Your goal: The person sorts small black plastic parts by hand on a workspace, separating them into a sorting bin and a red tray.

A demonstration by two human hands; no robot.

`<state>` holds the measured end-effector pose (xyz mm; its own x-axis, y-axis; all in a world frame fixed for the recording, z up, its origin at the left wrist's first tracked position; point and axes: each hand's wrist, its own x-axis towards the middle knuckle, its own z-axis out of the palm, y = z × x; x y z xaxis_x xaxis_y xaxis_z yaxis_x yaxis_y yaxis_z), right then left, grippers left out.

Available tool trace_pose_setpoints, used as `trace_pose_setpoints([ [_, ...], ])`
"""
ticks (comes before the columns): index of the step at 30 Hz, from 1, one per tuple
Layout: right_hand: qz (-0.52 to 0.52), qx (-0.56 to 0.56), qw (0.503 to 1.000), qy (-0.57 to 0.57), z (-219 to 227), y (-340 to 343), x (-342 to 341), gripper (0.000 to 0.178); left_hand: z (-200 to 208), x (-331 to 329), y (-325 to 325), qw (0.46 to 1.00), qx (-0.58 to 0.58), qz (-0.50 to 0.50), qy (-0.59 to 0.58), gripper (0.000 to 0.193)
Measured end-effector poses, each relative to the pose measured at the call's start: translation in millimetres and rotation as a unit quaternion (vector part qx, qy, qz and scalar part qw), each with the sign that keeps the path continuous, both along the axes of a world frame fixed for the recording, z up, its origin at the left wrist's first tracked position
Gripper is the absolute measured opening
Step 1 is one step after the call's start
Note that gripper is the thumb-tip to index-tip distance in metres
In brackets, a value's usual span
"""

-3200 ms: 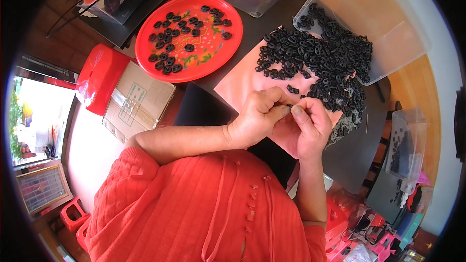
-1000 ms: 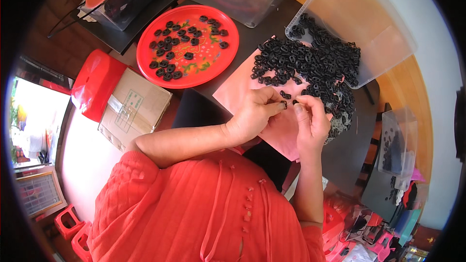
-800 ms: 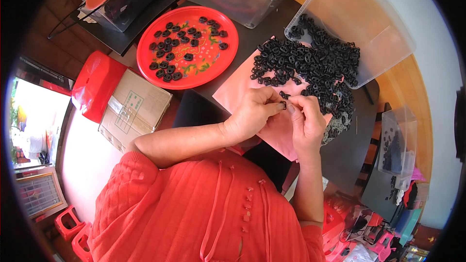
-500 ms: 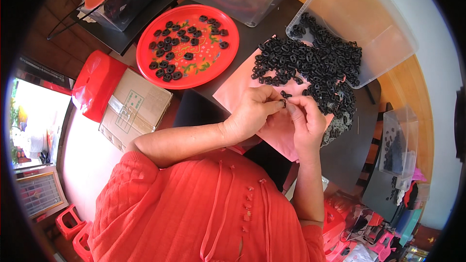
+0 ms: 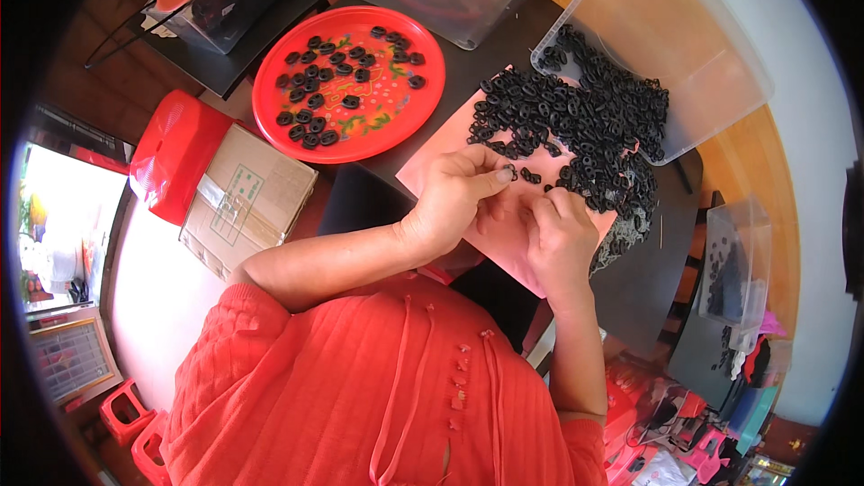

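Over a pink sheet [image 5: 441, 139], my left hand [image 5: 457, 200] is closed, pinching a small black ring-like piece [image 5: 511, 173] between thumb and forefinger. My right hand [image 5: 564, 243] hovers just to its right, fingers curled down and pressed together beside the pile; its fingertips are partly hidden, and I cannot make out what is in them. One loose black two-holed piece [image 5: 531, 177] lies on the sheet between both hands. A large heap of such black pieces [image 5: 576, 112] covers the sheet's far right part.
A round red tray [image 5: 396, 130] with several thicker black pieces stands at the far left of the dark table [image 5: 630, 301]. Behind the heap a clear plastic bin [image 5: 711, 63] lies tipped. Another clear bin [image 5: 432, 0] stands at the back. A cardboard box [image 5: 247, 193] is at left.
My hands, which met at the fingertips over a small black piece, have come apart. The left keeps a piece and has moved slightly left and away; the right has turned down and curled.
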<state>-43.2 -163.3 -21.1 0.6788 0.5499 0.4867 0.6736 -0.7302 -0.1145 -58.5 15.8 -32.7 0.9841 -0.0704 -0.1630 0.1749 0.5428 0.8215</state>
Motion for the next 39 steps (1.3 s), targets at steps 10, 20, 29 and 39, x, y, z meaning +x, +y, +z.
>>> trace_pose_setpoints([
  [10,0.036,0.019,0.999,-0.017,3,-2,-6,0.010,4,0,1,1.000,-0.025,-0.001,0.006,0.009],
  [20,0.088,0.419,0.844,0.325,16,31,-24,0.009,24,17,-4,0.990,-0.136,0.027,-0.005,0.011],
  [29,0.113,0.388,0.866,0.295,7,44,-25,0.008,19,20,-8,0.983,-0.175,0.027,0.040,0.007],
  [39,0.040,0.331,0.922,0.198,27,9,1,0.004,-2,12,-9,1.000,-0.019,0.013,-0.014,0.009],
])
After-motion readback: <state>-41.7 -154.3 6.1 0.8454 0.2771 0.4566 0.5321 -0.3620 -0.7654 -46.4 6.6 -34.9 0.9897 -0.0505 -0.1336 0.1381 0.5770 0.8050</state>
